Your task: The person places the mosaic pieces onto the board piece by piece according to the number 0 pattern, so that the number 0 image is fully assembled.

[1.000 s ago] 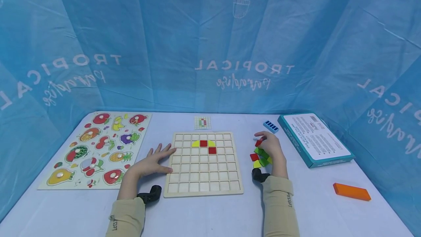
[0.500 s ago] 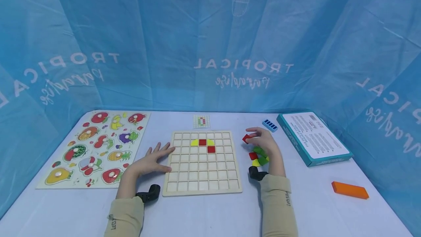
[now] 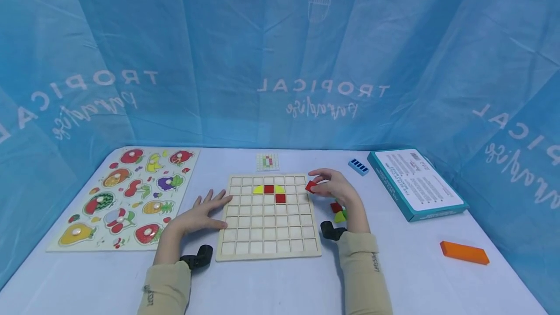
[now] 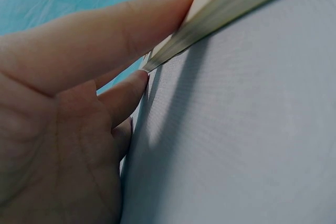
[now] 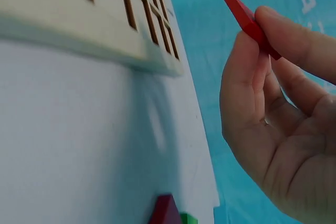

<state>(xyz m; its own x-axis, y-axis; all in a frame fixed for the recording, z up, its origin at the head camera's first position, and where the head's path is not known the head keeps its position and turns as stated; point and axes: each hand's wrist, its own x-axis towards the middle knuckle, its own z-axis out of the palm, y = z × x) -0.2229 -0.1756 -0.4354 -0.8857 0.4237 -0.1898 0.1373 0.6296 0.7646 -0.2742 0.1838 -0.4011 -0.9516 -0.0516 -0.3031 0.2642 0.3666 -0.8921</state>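
My right hand (image 3: 338, 189) pinches a red square tile (image 5: 252, 26) between thumb and fingers, raised at the upper right edge of the wooden grid board (image 3: 262, 222). Two red square tiles (image 3: 280, 199) and two rounded yellow pieces (image 3: 258, 189) sit in cells near the board's top. With fingers spread, my left hand (image 3: 199, 217) rests at the board's left edge; in the left wrist view its thumb (image 4: 131, 30) touches the board's side. Loose red, yellow and green tiles (image 3: 336, 207) lie by the right wrist, partly hidden behind it.
A small pattern card (image 3: 267, 162) lies behind the board. To the left is a fruit puzzle board (image 3: 127, 198). On the right are a small blue slotted piece (image 3: 358, 166), a teal-edged box (image 3: 417, 183) and an orange block (image 3: 464, 253). A blue curtain (image 3: 236, 62) hangs behind the table.
My right hand has lifted the red tile from the loose pile and carried it left to the board's upper right edge. My left hand has stayed at the board's left side.
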